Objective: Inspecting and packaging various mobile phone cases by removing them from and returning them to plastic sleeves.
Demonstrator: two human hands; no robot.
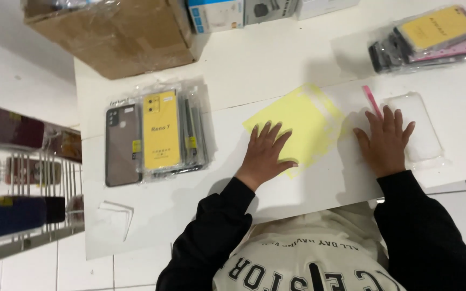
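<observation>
My left hand point(265, 153) lies flat, fingers spread, on the lower left part of a yellow sheet inside a clear plastic sleeve point(300, 126) on the white table point(276, 59). My right hand point(385, 141) rests palm down on the table just right of that sheet, fingers spread, holding nothing. A thin pink strip point(372, 100) lies at its fingertips. A clear phone case point(419, 129) sits right beside the right hand, touching its outer edge or nearly so.
A stack of bagged phone cases, one grey point(122, 144) and one yellow point(160, 129), lies at the left. More bagged cases point(432, 35) sit at the back right. A cardboard box point(114, 32) stands at the back left. A wire rack point(22, 183) holds cases at far left.
</observation>
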